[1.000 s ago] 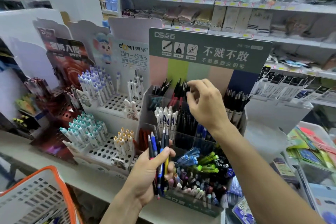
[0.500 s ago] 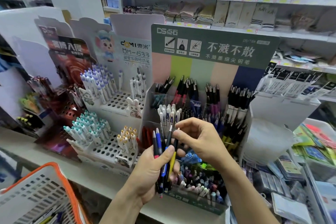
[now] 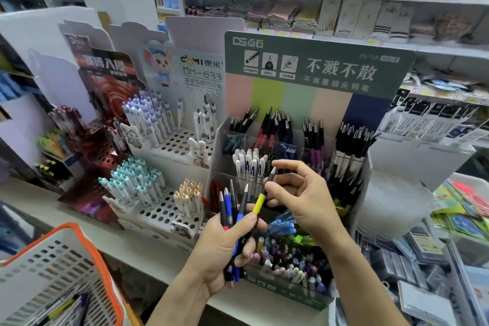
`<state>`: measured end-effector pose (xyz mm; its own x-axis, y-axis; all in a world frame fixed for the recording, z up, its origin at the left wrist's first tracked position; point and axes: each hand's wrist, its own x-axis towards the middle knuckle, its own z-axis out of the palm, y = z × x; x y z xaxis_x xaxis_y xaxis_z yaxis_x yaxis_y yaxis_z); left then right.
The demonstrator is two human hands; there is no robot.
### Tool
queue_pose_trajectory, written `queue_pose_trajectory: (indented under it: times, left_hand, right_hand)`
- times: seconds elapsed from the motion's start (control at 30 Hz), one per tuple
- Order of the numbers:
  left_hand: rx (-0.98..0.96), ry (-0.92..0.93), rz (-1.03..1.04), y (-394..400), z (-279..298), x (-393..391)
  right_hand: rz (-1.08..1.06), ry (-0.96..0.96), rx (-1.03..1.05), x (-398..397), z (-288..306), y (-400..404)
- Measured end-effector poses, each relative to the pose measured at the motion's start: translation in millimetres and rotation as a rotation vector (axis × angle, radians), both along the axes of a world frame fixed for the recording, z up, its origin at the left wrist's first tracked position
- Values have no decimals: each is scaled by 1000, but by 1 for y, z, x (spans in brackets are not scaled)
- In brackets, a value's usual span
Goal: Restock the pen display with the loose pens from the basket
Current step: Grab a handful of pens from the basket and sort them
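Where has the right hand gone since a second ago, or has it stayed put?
Yes, it moved. The right hand came down from the back row of the green pen display to the left hand, now pinching the yellow pen.

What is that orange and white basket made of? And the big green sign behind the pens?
The basket looks like hard moulded plastic: smooth white walls with rows of punched slots and a glossy orange rim. The green sign seems to be printed cardboard, flat and thin with a cut edge and a matte face, though coated plastic board cannot be ruled out.
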<state>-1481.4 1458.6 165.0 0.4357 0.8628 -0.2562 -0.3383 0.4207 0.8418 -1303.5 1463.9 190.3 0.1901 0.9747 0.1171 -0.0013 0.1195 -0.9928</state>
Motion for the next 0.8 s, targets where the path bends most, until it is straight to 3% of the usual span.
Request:
queue_pose_trajectory:
  times: [0.1,0.17,0.27,0.37,0.53,0.8]
  left_hand:
    - [-24,10,52,-1,0,2]
    - [-39,35,46,0,0,4]
    - [-79,-2,27,0,2,10]
    - [-144,-76,13,-3,1,17]
    - [-228,-109,-47,-11,-3,29]
    - [-111,-66,-74,-28,-1,40]
  right_hand:
    - [-64,45,66,4,4,-3]
    - [-223,41,170,13,11,-5]
    - [-586,-171,431,41,19,-12]
    - [-772,-496,551,72,16,-22]
    - [-747,-787,424,96,-7,-29]
    - [-609,-1040,271,103,-25,-28]
